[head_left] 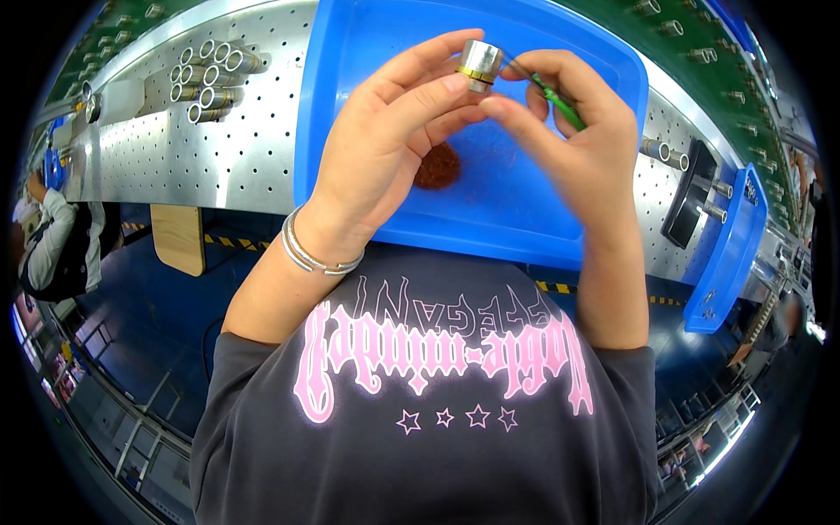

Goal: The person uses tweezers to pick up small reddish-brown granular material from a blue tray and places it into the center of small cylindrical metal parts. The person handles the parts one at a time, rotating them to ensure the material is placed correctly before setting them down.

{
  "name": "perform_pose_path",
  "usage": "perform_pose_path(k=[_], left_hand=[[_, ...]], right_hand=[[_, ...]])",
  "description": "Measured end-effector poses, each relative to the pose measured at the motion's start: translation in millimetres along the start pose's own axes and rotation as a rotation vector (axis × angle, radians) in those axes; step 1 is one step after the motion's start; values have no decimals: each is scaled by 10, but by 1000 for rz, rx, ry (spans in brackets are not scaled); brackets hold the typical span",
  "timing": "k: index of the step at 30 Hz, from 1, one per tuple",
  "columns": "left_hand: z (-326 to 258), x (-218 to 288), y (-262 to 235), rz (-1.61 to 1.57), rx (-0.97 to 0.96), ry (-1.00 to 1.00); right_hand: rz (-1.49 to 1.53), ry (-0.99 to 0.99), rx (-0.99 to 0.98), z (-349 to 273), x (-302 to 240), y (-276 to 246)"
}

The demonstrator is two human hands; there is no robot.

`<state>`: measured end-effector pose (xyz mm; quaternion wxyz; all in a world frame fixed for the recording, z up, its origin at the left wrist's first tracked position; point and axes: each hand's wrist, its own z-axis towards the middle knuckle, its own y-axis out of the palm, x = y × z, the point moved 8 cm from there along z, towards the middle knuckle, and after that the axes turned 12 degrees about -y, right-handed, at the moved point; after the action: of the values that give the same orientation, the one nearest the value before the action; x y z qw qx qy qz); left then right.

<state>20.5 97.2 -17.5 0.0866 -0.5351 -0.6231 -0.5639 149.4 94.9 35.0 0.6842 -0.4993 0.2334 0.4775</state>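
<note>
At the far left edge of the frame another person in a white sleeve (54,229) bends over a neighbouring station, well apart from the work observed. In the upper left, a perforated metal panel (175,149) carries a cluster of short metal tubes (208,80) lying on their sides, open ends toward the camera. A wooden board (179,236) hangs just below the panel's lower edge. Moving to centre, a blue plastic tray (367,52) rests on the panel; a small heap of reddish-brown fibrous material (437,166) lies on its floor. The left hand (385,144), with thin silver bangles (311,254) at the wrist, is raised above the tray with thumb and fingers closed around a short metal cylinder (479,63) at the upper centre of the frame; the cylinder has a brass-coloured ring near its lower end. Immediately to the right, the right hand (569,131) pinches a slim green tool (556,101), fingers closed narrowly on it, its tip directed at the cylinder's side; whether the tip touches cannot be told. At the right of the frame, metal pins (669,153) project from the panel beside a black block (687,206), and a second blue tray (731,262) stands tilted at the panel's edge.
</note>
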Motion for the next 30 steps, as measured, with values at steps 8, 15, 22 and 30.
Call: perform_pose_path(k=[8,15,22,30], left_hand=[[-5,-26,-31,60,25,-12],[20,-52,9,-19,-9,-47],[18,-40,34,1,-3,-45],[24,-9,63,183,27,28]], right_hand=[[-5,-130,34,29,-67,-43],[69,-24,103,-24,37,-86],[126,-17,127,-24,76,-92],[3,-158,130,-28,-19,-90]])
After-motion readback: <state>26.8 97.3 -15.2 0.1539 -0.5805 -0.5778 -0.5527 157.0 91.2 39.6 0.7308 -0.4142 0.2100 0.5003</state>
